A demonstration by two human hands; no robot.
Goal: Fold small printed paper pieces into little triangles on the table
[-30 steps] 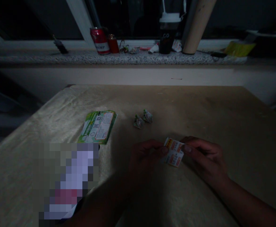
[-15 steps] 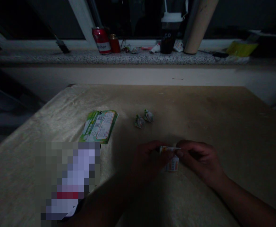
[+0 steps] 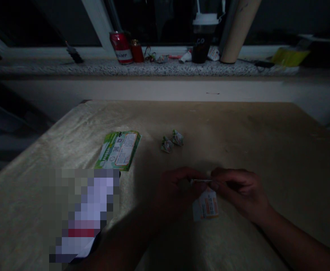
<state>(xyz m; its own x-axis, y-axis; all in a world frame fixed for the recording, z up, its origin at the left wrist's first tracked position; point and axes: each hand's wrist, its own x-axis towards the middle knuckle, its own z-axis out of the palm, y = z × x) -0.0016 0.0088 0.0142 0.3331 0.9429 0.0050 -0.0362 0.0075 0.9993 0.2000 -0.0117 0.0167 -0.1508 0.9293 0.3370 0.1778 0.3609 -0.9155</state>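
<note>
Near the middle of the table my left hand (image 3: 177, 190) and my right hand (image 3: 239, 190) pinch the upper edge of a small printed sheet (image 3: 206, 205) between thumbs and fingers. Its pale surface carries orange and dark print and hangs toward me below the thumbs. The top edge shows as a thin light strip between both hands. I cannot tell whether it is paper or thin wrapper. Beyond my hands lie two small crumpled or folded printed pieces (image 3: 167, 144), green and white, side by side on the table.
A green printed packet (image 3: 118, 150) lies flat on the cloth-covered table (image 3: 260, 135) to the left. Nearer me is a pixelated pale object (image 3: 88, 210). Along the stone windowsill (image 3: 97, 68) stand a red can (image 3: 121, 48), a lidded dark cup (image 3: 201, 41) and a cardboard tube (image 3: 239, 34).
The sheet has tilted and more of its printed face now hangs below my thumbs. Its top edge has turned to a thin strip. Both hands keep their pinch at nearly the same spot.
</note>
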